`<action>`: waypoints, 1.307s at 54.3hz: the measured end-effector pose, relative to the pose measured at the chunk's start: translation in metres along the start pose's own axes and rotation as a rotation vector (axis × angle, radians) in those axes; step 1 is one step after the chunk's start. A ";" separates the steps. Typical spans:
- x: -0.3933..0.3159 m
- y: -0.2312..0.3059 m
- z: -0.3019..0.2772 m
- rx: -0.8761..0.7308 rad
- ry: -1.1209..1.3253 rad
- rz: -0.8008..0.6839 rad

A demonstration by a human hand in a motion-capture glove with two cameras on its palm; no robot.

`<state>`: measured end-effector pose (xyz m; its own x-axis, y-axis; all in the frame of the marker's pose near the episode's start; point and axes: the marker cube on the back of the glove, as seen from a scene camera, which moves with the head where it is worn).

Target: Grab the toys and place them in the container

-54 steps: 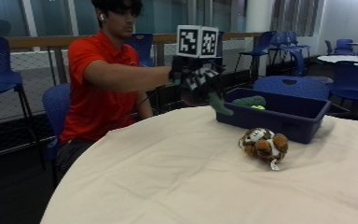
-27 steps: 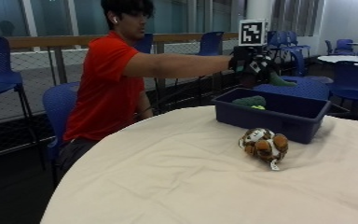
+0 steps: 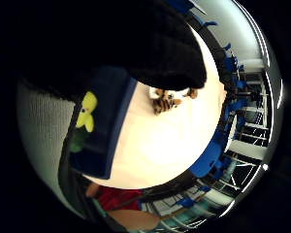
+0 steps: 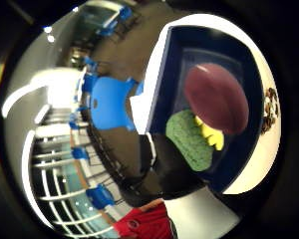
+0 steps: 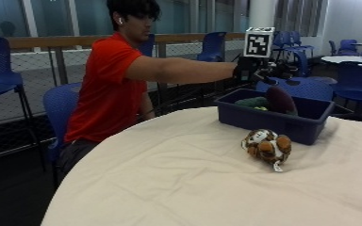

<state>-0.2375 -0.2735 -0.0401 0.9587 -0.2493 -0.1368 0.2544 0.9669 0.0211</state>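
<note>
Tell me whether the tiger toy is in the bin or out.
Out. The tiger toy lies on the tablecloth beside the blue bin, which holds other toys.

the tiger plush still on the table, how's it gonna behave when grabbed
The striped plush toy looks soft and lumpy, so it would likely squash and flop rather than hold shape. Probably light for its bulk. Slumped on the tablecloth, it seems unlikely to roll.

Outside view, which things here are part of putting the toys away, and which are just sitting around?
Part of the job:
right hand, above the bin
blue bin
tiger toy, on the table beside the bin
maroon toy, green toy and yellow toy, in the bin

Just there:
round table
blue chairs
</note>
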 end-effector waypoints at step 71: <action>0.204 -0.027 0.127 -0.194 0.107 0.348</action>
<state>-0.0329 -0.3578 0.0574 0.9622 0.0914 -0.2565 -0.1210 0.9874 -0.1019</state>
